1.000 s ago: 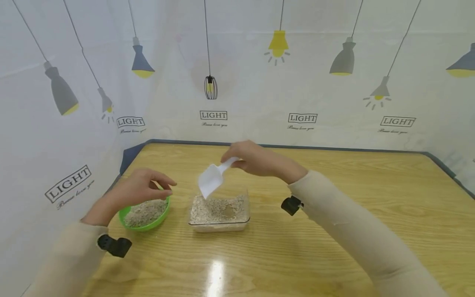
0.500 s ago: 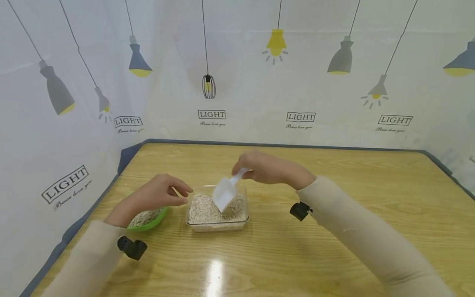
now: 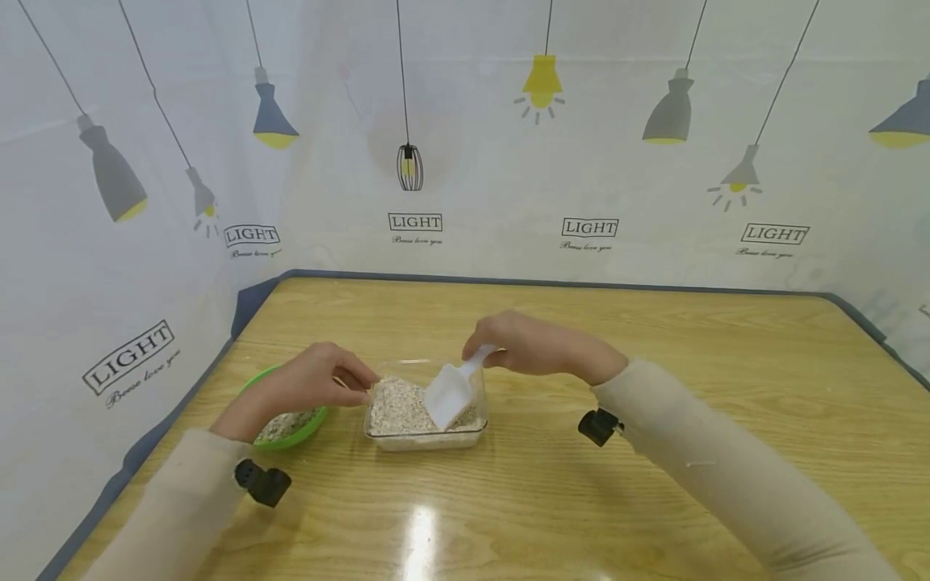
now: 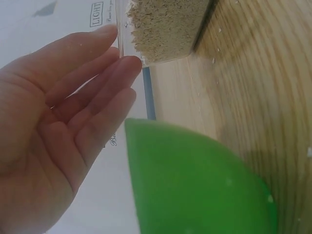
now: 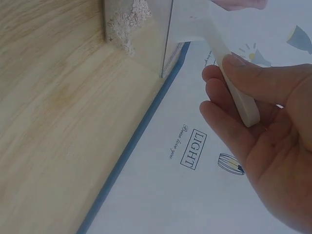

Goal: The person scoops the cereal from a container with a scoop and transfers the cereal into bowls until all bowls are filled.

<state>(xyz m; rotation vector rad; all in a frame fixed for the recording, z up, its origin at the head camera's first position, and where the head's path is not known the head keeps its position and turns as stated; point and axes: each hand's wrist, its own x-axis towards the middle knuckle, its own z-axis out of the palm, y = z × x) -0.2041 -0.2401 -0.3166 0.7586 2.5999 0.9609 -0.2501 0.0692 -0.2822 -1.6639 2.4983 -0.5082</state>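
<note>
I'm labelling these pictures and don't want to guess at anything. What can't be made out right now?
Head view: part of the green bowl and its contents, behind the left hand and wrist.
Head view: the flakes behind the scoop, hidden by its blade.
Left wrist view: the bowl's inside, hidden by its own wall; the bottom edge cuts the bowl off.
Right wrist view: part of the clear container, cut off by the top edge.

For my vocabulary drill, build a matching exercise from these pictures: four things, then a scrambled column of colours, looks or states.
Column one:
1. scoop
2. bowl
3. container
4. table

Column two:
A. wood-grained
B. see-through
C. held in the right grip
D. green

Right pairs: 1-C, 2-D, 3-B, 4-A
</note>
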